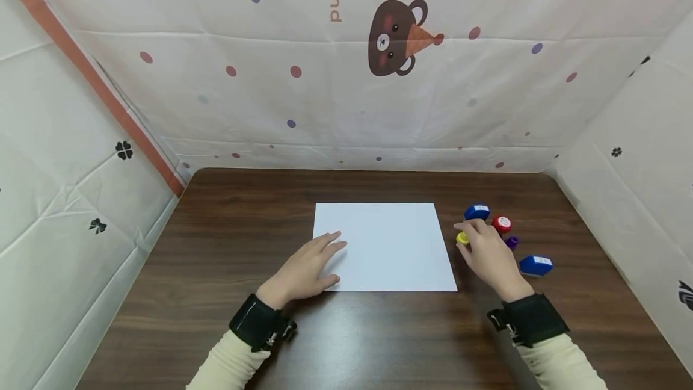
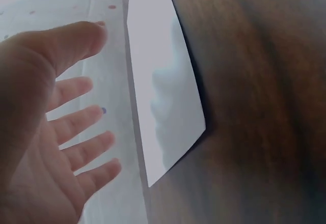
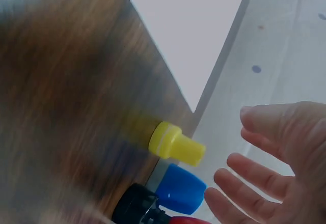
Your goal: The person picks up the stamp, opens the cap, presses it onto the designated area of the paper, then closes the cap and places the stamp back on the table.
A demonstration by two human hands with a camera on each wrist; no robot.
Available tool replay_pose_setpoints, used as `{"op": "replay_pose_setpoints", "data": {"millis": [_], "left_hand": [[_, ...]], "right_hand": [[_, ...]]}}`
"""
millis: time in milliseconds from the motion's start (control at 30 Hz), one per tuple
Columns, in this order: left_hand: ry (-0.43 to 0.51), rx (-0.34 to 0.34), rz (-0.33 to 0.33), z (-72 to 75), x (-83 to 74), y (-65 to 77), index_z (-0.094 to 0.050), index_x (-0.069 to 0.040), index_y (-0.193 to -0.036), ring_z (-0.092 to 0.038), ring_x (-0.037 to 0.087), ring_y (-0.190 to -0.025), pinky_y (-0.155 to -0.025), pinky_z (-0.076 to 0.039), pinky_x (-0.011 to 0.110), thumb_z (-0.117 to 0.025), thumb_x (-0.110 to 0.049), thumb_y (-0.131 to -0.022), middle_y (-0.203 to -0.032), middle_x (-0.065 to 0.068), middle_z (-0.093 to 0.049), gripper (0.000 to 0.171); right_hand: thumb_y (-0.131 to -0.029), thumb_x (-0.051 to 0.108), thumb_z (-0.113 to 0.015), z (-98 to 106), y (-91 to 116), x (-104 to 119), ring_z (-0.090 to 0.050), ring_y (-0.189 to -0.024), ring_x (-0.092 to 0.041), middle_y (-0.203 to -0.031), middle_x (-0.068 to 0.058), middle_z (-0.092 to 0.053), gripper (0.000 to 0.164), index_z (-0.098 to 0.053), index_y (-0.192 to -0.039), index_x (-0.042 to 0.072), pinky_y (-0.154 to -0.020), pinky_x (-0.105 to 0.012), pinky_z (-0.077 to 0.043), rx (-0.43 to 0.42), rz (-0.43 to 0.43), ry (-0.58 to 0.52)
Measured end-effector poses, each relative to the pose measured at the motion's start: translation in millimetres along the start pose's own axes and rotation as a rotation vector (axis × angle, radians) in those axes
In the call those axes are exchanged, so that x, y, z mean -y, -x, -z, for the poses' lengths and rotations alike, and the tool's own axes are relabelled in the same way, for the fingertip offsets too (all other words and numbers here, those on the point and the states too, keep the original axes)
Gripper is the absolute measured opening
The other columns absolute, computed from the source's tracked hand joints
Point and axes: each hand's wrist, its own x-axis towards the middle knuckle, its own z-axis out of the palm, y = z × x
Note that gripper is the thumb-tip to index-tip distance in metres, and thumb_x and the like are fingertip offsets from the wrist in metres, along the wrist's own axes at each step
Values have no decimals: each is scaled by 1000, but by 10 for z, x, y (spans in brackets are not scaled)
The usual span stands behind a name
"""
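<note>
A white sheet of paper lies flat on the dark wooden table. Over its left edge hovers my left hand, fingers spread and holding nothing; the left wrist view shows the hand apart from the sheet. Right of the paper, my right hand reaches over a small yellow piece, with thumb and fingers on either side of it. In the right wrist view this yellow piece, with a wide base and narrower top, stands on the table, and the fingers are clear of it.
Around my right hand sit a blue block with a white label, a round red piece, a small purple piece and a second blue block. A printed white cloth hangs behind the table.
</note>
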Motion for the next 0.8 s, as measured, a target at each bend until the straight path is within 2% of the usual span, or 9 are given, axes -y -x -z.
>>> {"op": "replay_pose_setpoints", "data": {"millis": [133, 367, 800], "left_hand": [[-9, -79, 13, -23, 3, 13, -44, -15, -136, -40, 22, -129, -104, -38, 40, -66, -30, -84, -143, 5, -39, 58], [-19, -237, -21, -43, 14, 24, -53, -13, -127, -50, 20, -119, -96, -45, 37, -70, -24, -81, -131, 4, -50, 50], [-55, -295, 15, -73, 69, 22, -57, -15, -121, -51, 16, -115, -93, -48, 33, -70, -23, -81, -125, 1, -55, 43]], "right_hand": [[-75, 7, -74, -17, -35, -59, -58, -93, -43, -106, -27, -55, 40, -59, -111, -1, -73, -52, -53, 48, -39, 14], [-76, 5, -72, -56, -89, -110, -60, -85, -42, -102, -28, -55, 39, -57, -112, -2, -70, -51, -54, 115, -66, 31], [-78, 0, -68, -153, -130, -155, -59, -83, -41, -96, -26, -55, 29, -58, -105, -3, -73, -53, -53, 151, -100, 19]]}}
